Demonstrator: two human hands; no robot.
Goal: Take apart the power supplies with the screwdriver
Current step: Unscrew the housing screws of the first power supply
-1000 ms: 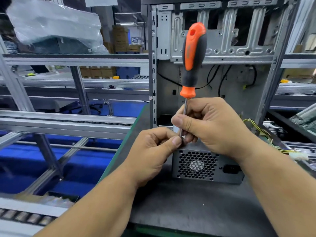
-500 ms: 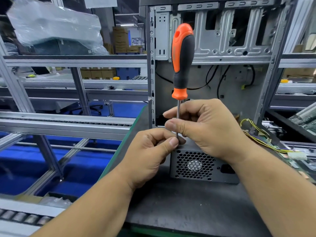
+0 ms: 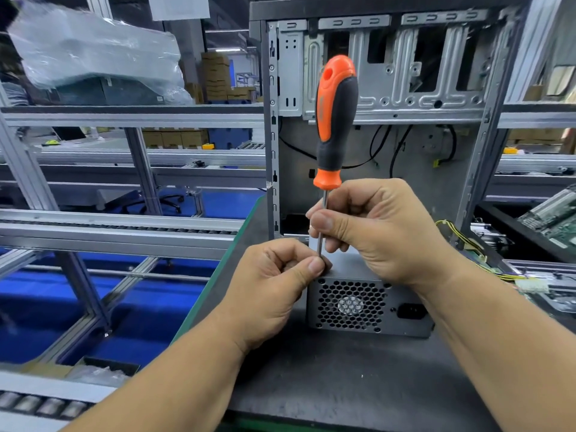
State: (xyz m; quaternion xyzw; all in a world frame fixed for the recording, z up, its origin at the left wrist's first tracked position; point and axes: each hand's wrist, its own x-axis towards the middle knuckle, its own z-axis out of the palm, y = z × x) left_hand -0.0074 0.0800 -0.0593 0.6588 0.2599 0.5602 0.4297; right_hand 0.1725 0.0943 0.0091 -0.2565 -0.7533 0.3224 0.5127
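A grey metal power supply (image 3: 367,307) with a honeycomb fan grille and a black socket faces me on the dark bench. A screwdriver (image 3: 335,120) with an orange and black handle stands upright over its top left corner. My right hand (image 3: 377,232) pinches the bare steel shaft below the handle. My left hand (image 3: 274,288) has its fingers curled, and its thumb and fingertips pinch at the shaft's lower tip. The tip and anything under it are hidden by my fingers.
An open computer case (image 3: 389,126) stands upright right behind the power supply. Yellow wires with a white connector (image 3: 530,286) and circuit boards (image 3: 558,219) lie to the right. Aluminium conveyor rails (image 3: 118,232) run along the left, beyond the bench's green edge (image 3: 215,285).
The screwdriver has shifted slightly left and stands a little straighter. Both hands keep their grip at the shaft. The view has drifted a little.
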